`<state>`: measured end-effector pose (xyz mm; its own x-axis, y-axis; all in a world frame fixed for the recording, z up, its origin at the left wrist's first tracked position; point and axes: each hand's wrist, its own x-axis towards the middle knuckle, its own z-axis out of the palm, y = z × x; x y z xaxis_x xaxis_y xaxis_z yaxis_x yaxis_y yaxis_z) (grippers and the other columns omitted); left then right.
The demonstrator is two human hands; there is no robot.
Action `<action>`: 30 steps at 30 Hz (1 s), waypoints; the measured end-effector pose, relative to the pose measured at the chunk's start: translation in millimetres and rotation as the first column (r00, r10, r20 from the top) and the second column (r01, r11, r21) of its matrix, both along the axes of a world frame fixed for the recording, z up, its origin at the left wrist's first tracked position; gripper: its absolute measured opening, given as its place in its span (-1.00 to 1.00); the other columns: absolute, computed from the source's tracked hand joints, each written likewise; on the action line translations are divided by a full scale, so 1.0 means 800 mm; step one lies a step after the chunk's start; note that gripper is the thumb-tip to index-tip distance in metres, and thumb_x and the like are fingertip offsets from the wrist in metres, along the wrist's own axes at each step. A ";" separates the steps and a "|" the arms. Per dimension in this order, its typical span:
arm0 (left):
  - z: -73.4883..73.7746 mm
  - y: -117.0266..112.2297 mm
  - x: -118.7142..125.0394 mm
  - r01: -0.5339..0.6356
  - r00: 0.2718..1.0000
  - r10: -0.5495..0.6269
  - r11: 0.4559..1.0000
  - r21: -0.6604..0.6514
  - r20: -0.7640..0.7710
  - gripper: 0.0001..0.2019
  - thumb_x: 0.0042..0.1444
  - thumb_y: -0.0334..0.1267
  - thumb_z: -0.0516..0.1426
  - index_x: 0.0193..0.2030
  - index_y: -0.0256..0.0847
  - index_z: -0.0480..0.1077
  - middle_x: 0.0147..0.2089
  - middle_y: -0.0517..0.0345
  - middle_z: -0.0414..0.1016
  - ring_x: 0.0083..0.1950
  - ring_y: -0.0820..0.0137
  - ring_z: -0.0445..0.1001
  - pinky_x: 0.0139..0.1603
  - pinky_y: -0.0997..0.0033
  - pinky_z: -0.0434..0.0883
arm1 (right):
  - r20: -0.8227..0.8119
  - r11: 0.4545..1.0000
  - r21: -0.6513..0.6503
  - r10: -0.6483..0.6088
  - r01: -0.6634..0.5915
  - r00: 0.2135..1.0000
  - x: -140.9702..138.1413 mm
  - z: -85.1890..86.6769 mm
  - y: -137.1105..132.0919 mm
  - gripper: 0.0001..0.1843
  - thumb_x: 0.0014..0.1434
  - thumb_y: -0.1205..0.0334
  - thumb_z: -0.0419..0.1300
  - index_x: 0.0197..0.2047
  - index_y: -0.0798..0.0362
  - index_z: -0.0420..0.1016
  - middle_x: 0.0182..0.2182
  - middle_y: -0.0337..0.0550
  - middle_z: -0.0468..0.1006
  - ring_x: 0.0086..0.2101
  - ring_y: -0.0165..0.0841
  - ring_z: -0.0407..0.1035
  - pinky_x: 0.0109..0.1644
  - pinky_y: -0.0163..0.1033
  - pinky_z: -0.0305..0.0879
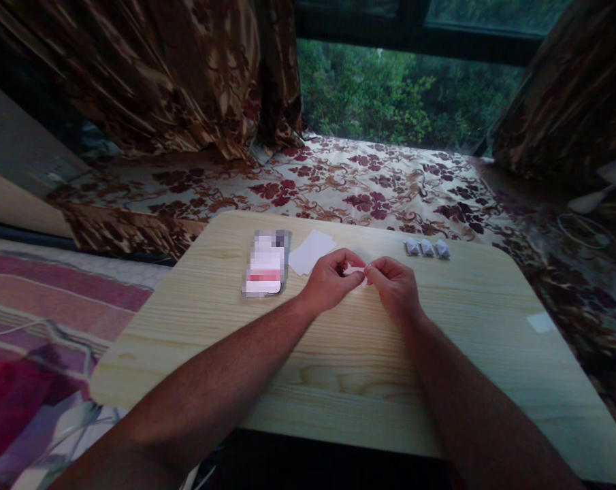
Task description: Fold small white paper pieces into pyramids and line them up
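Observation:
A small piece of white folded paper (356,271) is pinched between my two hands above the middle of the table. My left hand (333,278) grips its left side with thumb and fingers closed. On the other side my right hand (393,280) pinches the paper's right end, its fingertips touching those of the left. Most of the paper is hidden by the fingers. Behind my left hand lie overlapping white paper sheets (312,252). Three small folded paper shapes (427,248), pointed on top, sit in a row at the back right.
A phone (265,264), its screen blurred out, lies left of the sheets on the wooden table (185,340). A white scrap (541,322) is near the right edge. Beyond are a floral-covered window ledge (369,184) and curtains (185,75); a striped bed (73,286) is left.

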<state>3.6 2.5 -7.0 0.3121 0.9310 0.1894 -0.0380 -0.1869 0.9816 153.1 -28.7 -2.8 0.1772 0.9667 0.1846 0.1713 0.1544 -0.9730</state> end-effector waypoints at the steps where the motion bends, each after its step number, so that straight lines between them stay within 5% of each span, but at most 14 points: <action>1: 0.001 0.000 0.000 -0.003 1.000 0.003 1.000 0.002 0.003 -0.85 -0.05 -0.29 0.27 -0.30 -0.25 0.49 -0.43 0.23 0.43 -0.43 0.52 0.30 -0.41 0.50 0.18 | 0.008 1.000 0.002 0.002 -0.002 1.000 0.000 0.001 0.000 -0.81 0.04 0.24 0.26 -0.56 0.04 0.42 -0.62 -0.31 0.38 -0.54 -0.45 0.20 -0.45 -0.31 0.12; 16: -0.001 0.006 -0.002 0.016 0.999 -0.015 0.999 -0.032 0.043 -0.89 -0.06 -0.34 0.28 -0.35 -0.23 0.49 -0.55 0.35 0.22 -0.53 0.58 0.12 -0.50 0.49 0.04 | -0.028 1.000 0.013 0.004 -0.003 1.000 -0.002 0.004 -0.001 -0.83 0.04 0.25 0.27 -0.55 0.05 0.46 -0.61 -0.29 0.42 -0.54 -0.44 0.23 -0.42 -0.29 0.13; 30: -0.004 0.008 -0.002 0.001 0.996 0.007 0.995 -0.095 0.093 -0.69 -0.05 -0.31 0.28 -0.12 -0.21 0.42 -0.42 0.27 0.43 -0.45 0.53 0.38 -0.44 0.52 0.24 | -0.025 0.998 0.030 -0.057 0.058 0.998 -0.001 -0.004 0.003 -0.80 0.11 0.18 0.27 -0.49 0.07 0.46 -0.58 -0.27 0.46 -0.53 -0.44 0.28 -0.40 -0.29 0.18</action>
